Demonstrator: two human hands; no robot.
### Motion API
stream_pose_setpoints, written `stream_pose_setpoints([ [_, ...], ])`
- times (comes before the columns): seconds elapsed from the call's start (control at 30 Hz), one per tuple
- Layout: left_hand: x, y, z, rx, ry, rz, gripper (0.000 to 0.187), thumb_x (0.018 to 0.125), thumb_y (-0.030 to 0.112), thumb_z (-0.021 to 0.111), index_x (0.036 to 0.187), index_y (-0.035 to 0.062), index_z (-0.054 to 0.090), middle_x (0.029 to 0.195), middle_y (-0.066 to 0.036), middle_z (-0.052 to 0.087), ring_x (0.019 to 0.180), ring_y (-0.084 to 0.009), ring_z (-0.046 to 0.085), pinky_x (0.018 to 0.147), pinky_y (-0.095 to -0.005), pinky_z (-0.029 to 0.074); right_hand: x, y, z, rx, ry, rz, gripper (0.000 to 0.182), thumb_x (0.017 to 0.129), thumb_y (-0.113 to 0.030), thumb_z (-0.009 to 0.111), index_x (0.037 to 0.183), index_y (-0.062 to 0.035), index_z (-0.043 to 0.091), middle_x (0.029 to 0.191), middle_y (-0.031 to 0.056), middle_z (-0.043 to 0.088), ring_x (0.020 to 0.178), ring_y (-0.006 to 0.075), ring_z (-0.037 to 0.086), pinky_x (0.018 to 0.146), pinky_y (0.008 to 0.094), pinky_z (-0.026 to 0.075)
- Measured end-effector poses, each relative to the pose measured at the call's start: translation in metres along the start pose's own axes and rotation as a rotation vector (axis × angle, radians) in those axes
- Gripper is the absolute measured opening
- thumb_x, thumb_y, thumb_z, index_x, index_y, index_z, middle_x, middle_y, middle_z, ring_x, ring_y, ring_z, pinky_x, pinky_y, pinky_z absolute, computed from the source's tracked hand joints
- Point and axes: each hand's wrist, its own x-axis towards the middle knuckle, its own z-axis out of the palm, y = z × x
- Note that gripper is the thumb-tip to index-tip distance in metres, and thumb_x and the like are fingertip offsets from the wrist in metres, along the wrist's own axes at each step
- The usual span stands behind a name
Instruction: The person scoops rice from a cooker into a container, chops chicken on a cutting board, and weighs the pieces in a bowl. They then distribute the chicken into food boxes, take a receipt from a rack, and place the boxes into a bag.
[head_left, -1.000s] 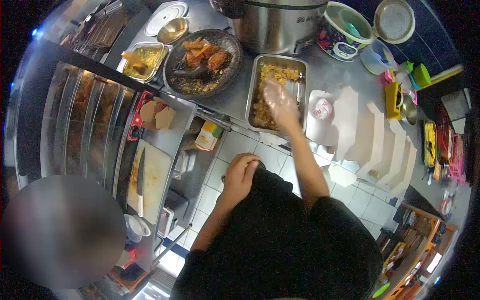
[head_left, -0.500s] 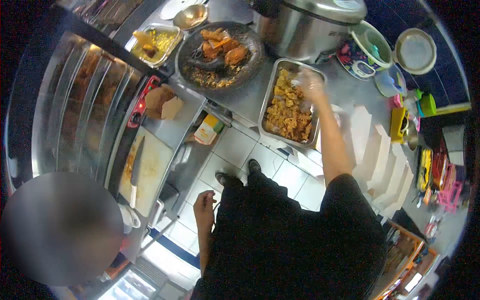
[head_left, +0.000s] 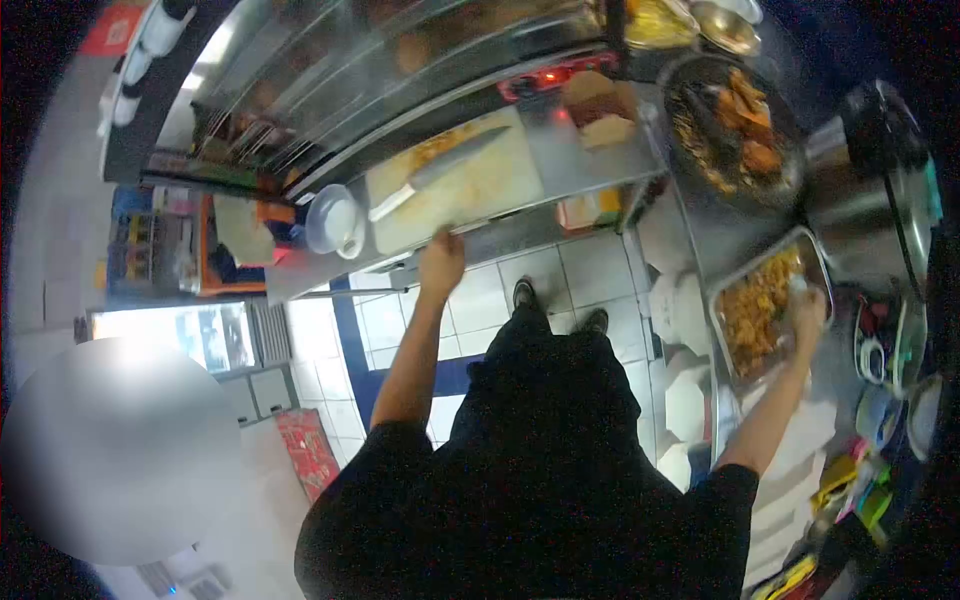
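Observation:
My right hand point(head_left: 806, 312) is over the right edge of a metal tray of fried pieces point(head_left: 765, 305). Something whitish shows at its fingers, too blurred to make out. My left hand point(head_left: 442, 262) is blurred near the front edge of a white cutting board point(head_left: 520, 165), its fingers curled; whether it holds anything is hidden. A knife point(head_left: 450, 163) with a white handle lies across the board, with brown crumbs behind it. A clear bowl point(head_left: 335, 222) stands to the left of the board.
A stone mortar point(head_left: 690, 150) with fried pieces stands behind the tray, beside a large metal cooker point(head_left: 860, 215). An open cardboard box point(head_left: 600, 110) sits right of the board. White boxes point(head_left: 790, 470) are at lower right. Below is a tiled floor point(head_left: 470, 310).
The view has turned to the left, so the tray now appears farther right. My left hand has moved from beside my body to the cutting board's edge. My right hand remains at the tray.

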Motion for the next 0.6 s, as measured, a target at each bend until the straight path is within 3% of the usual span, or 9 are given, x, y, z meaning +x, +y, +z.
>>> stream_pose_setpoints([
  [0.1,0.068,-0.035,-0.015,0.306,0.155,-0.1,0.042,0.087,0.021,0.05,0.127,0.007,0.049,0.113,-0.017,0.06,0.102,-0.0372,0.058,0.088,-0.0473,0.047,0.008,0.011,-0.017,0.103,0.203,-0.061,0.039,0.084,-0.016,0.058,0.12,-0.0016,0.054,0.104,0.0117,0.061,0.09,0.0207,0.057,0.084,0.0333,0.044],
  [0.23,0.123,-0.101,-0.014,0.621,0.243,0.175,0.049,0.089,0.028,0.05,0.133,0.0099,0.042,0.126,-0.012,0.052,0.116,-0.0337,0.05,0.1,-0.0578,0.034,-0.069,-0.203,-0.042,0.756,0.012,-0.121,0.041,0.083,-0.006,0.06,0.123,-0.004,0.056,0.11,0.0049,0.061,0.094,0.0152,0.056,0.084,0.0284,0.045],
  [0.27,0.13,-0.104,-0.023,0.635,0.017,0.101,0.049,0.09,0.031,0.049,0.134,0.0106,0.042,0.129,-0.01,0.05,0.119,-0.032,0.047,0.102,-0.0613,0.027,-0.088,-0.254,-0.027,0.812,-0.071,-0.075,0.042,0.083,-0.003,0.06,0.124,-0.0055,0.055,0.11,0.0053,0.061,0.097,0.0159,0.056,0.085,0.0283,0.045],
  [0.3,0.136,-0.102,-0.029,0.647,-0.207,0.031,0.049,0.091,0.033,0.048,0.134,0.0114,0.042,0.131,-0.009,0.049,0.122,-0.0302,0.045,0.104,-0.0648,0.02,-0.092,-0.274,-0.003,0.754,-0.38,-0.225,0.045,0.083,-0.003,0.059,0.127,-0.0079,0.053,0.118,0.0075,0.059,0.101,0.0176,0.057,0.088,0.0295,0.045],
  [0.33,0.139,-0.099,-0.035,0.651,-0.208,0.061,0.05,0.091,0.035,0.047,0.134,0.0102,0.042,0.126,-0.01,0.052,0.12,-0.0295,0.047,0.104,-0.0621,0.023,-0.11,-0.311,0.033,1.046,-0.553,-0.217,0.047,0.083,-0.004,0.062,0.129,-0.0082,0.051,0.122,0.0086,0.056,0.102,0.0189,0.057,0.089,0.0304,0.045],
  [0.37,0.139,-0.099,-0.036,0.644,-0.213,0.083,0.05,0.091,0.035,0.047,0.134,0.0102,0.042,0.126,-0.01,0.052,0.12,-0.0295,0.047,0.104,-0.0621,0.023,-0.125,-0.365,0.066,0.694,-0.398,-0.545,0.05,0.081,-0.001,0.064,0.128,-0.0072,0.049,0.123,0.01,0.054,0.102,0.0194,0.057,0.087,0.0309,0.046],
  [0.43,0.134,-0.106,-0.04,0.688,-0.171,0.267,0.048,0.09,0.032,0.048,0.131,0.0069,0.043,0.12,-0.016,0.055,0.113,-0.0314,0.052,0.099,-0.057,0.035,-0.147,-0.445,0.135,0.92,-0.573,-0.592,0.053,0.077,-0.009,0.071,0.125,-0.0072,0.049,0.118,0.0166,0.057,0.106,0.0278,0.057,0.088,0.0354,0.047],
  [0.5,0.119,-0.112,-0.043,0.574,-0.176,0.285,0.047,0.09,0.03,0.049,0.129,0.0042,0.043,0.106,-0.02,0.059,0.096,-0.0329,0.061,0.081,-0.0484,0.05,-0.156,-0.497,0.206,0.616,-0.557,-0.522,0.057,0.074,-0.016,0.075,0.124,-0.008,0.049,0.113,0.0166,0.059,0.105,0.0313,0.057,0.09,0.037,0.047],
  [0.6,0.088,-0.104,-0.057,0.442,-0.138,0.329,0.046,0.092,0.031,0.047,0.129,0.0036,0.043,0.093,-0.02,0.061,0.077,-0.0347,0.065,0.062,-0.0434,0.054,-0.165,-0.533,0.244,0.207,-0.43,-0.55,0.058,0.071,-0.017,0.077,0.121,-0.0051,0.051,0.11,0.0159,0.061,0.101,0.0319,0.058,0.089,0.037,0.047],
])
